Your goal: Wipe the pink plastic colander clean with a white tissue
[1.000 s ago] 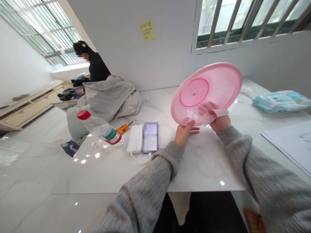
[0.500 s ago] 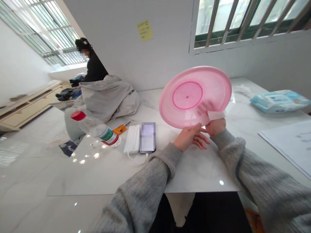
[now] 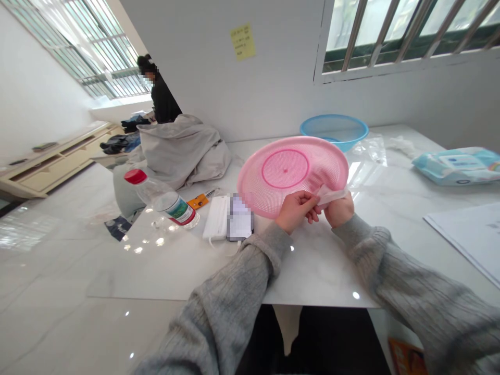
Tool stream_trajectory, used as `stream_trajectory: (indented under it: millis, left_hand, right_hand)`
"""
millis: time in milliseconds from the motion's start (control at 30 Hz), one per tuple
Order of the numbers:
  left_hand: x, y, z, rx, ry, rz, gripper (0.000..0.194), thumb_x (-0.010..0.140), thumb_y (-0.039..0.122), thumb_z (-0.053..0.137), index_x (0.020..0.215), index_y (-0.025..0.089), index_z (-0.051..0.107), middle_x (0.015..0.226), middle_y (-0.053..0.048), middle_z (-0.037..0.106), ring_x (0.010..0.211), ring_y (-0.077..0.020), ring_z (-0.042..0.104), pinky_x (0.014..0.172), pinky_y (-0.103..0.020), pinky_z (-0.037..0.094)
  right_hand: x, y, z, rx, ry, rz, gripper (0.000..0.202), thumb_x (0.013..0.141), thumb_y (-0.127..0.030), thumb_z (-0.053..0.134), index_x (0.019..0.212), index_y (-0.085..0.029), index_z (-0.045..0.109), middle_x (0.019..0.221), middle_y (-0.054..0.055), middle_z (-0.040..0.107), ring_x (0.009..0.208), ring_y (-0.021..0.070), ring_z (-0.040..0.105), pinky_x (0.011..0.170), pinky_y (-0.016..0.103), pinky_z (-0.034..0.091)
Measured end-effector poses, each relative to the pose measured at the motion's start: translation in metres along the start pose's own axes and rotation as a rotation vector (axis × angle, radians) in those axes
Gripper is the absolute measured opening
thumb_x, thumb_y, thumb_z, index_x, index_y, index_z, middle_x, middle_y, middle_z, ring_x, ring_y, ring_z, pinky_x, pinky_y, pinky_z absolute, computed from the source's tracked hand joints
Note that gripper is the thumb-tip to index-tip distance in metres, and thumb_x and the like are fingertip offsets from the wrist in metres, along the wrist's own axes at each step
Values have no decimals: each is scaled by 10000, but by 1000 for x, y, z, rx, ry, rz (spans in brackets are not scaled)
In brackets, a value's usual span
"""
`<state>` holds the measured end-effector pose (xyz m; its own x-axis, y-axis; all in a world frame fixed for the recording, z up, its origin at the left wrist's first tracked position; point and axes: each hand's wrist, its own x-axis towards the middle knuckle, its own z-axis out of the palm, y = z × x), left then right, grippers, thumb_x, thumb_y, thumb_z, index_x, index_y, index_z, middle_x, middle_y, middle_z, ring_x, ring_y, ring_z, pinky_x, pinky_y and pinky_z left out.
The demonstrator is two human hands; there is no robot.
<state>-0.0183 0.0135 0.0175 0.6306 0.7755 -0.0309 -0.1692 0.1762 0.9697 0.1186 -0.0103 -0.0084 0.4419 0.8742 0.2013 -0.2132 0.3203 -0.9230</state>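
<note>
Just right of the frame's middle, above one white marbled table [image 3: 312, 276]: pink basket [image 3: 285, 169], wide, round and shallow; finely meshed, with a smooth rim and a darker ring and centre dot on the base; tilted, inside facing the camera; across the lower right rim, white strip [image 3: 332, 195], thin, crumpled, slightly see-through.

Clamped on that rim, with fingers showing dimly through the mesh and thumb hidden by the strip: right hand [image 3: 339, 211]; pinched on the strip's left end, thumb and forefinger together, other fingers curled below: left hand [image 3: 294, 211]; impossible to tell whether touching the rim too.

By count: two hands, two baskets, one strip; one grey cloth heap [image 3: 185, 148], left of centre; one blue basket [image 3: 328, 125], behind the pink one; one red-capped bottle [image 3: 172, 204], left; one pale blue pack [image 3: 459, 165], far right; one white power bank [image 3: 215, 217] beside one phone [image 3: 241, 219], the latter slightly overlapped by pink rim; one yellow note [image 3: 242, 41], top centre, on the wall.
</note>
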Motion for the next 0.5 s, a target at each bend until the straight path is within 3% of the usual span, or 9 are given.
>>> stream_trajectory:
  millis: [200, 367, 500]
  left_hand:
    - [4, -8, -2, 129, 38, 107, 490, 880, 619, 808, 844, 193, 567, 614, 36, 659, 422, -90, 581, 403, -209, 408]
    - [3, -13, 3, 117, 95, 152, 425, 889, 563, 791, 851, 202, 569, 621, 51, 644, 431, -83, 573, 415, -204, 415]
    - [1, -12, 7, 64, 134, 147, 374, 853, 480, 824, 839, 206, 570, 597, 61, 629, 423, -86, 563, 405, -199, 397]
  right_hand:
    - [-9, -11, 12, 85, -188, 191, 610, 838, -675, 842, 527, -246, 540, 433, -3, 454, 448, 195, 574, 456, 393, 582]
    - [-10, -7, 13, 93, -208, 268, 675, 788, -788, 833, 527, -253, 514, 434, -3, 453, 486, 214, 613, 456, 396, 586]
    - [-11, -5, 14, 101, -186, 265, 592, 828, -757, 821, 642, -273, 536, 441, -31, 454, 475, 202, 586, 425, 364, 540]
